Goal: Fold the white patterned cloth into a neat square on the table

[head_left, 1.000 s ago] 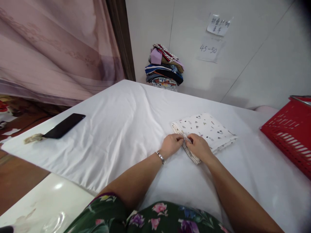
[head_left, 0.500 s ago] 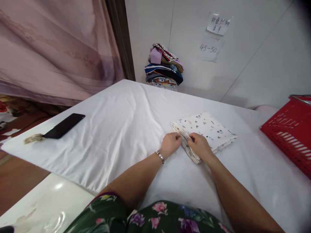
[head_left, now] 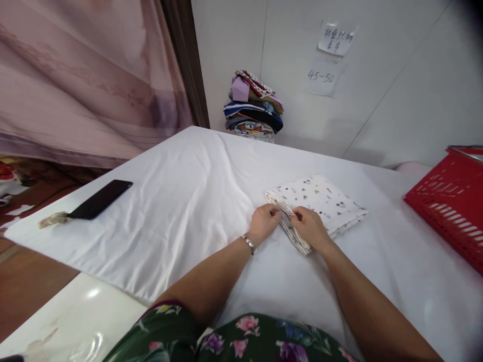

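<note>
A white cloth with small scattered prints lies folded in several layers on the white-covered table. Its stacked edges face left, toward me. My left hand, with a silver bracelet at the wrist, is closed with its fingertips pinching at that layered edge. My right hand is also closed, its thumb and fingers gripping the same folded edge a little further right. The fingertips of both hands are partly hidden, so exactly which layers each one pinches is not visible.
A black phone with a tan tassel lies at the left of the white tablecloth. A red plastic basket stands at the right edge. Behind the table rises a pile of folded fabrics by the wall. A pink curtain hangs at left.
Both hands hold nearly the same place on the folded cloth. The view has shifted very slightly; nothing else has visibly moved.
</note>
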The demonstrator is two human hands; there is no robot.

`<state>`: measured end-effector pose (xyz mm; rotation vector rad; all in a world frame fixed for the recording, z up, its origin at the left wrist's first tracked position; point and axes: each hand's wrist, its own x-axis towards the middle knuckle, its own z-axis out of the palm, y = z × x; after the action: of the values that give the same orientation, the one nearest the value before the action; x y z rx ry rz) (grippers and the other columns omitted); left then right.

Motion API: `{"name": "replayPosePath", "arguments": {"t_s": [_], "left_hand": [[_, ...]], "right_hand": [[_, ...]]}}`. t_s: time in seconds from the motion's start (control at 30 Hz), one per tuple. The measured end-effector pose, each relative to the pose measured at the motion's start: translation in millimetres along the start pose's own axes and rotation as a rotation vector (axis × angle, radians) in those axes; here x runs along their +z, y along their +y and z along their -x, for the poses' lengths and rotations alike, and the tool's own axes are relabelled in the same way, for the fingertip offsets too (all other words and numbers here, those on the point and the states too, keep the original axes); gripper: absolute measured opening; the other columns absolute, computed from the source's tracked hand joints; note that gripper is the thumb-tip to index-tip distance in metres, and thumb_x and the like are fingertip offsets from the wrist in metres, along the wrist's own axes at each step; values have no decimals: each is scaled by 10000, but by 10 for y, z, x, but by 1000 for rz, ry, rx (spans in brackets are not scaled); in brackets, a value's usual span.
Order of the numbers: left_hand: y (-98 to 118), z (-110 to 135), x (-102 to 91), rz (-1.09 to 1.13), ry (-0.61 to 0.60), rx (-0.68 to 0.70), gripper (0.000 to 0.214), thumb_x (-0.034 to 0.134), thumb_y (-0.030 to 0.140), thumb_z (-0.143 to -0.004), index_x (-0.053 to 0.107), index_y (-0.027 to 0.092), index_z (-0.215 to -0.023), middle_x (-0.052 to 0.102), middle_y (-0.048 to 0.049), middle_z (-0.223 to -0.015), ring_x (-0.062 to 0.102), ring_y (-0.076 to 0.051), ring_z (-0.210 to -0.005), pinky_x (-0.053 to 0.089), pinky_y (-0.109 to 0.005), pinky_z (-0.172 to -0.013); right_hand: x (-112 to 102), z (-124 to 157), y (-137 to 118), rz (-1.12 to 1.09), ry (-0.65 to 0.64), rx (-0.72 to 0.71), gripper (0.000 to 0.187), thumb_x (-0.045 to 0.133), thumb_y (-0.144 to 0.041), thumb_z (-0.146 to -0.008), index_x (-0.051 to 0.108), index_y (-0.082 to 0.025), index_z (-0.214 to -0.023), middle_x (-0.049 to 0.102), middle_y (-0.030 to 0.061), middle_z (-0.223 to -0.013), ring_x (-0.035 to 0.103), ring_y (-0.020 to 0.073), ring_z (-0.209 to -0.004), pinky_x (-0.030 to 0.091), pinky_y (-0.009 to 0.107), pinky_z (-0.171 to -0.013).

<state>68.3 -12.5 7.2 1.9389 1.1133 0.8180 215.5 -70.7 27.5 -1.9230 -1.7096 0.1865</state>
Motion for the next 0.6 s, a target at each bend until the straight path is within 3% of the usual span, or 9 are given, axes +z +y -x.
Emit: {"name": "replayPosePath", "arguments": {"t_s": [0.13,0.33,0.47,0.6], "left_hand": [[32,7,-12,-119,-98,8,174,491,248,-747,657,202,-725,638,9,-719,533,-121,-660,348,-210,-587],[105,36,-14,-190,-116,-3,207,466,245,-754,649,198,-670,614,1,-665,508,-124,-609,308,-224,-551],[125,20,0,34,-168,-80,182,477,251,-725,616,181,-631,563,18,-589,481,-113,-572,314,-213,-526],[132,-52,41,318,-256,-307,217,444,214,-703,510,159,-504,429,38,-443,395,-88,-454,295,-208,-458]], "right_hand": [[2,1,3,-17,2,2,130,460,-246,-731,576,-202,-694,550,-13,-598,464,131,-575,326,237,-572],[4,1,4,-23,-1,16,130,467,-253,-728,586,-205,-708,559,-14,-601,469,131,-568,329,237,-566],[-2,-4,-4,-14,-3,5,132,462,-249,-729,585,-206,-709,566,-9,-614,482,136,-586,332,240,-572],[-2,-5,-8,1,5,0,125,464,-251,-730,574,-205,-695,555,-11,-610,482,134,-590,334,240,-574]]}}
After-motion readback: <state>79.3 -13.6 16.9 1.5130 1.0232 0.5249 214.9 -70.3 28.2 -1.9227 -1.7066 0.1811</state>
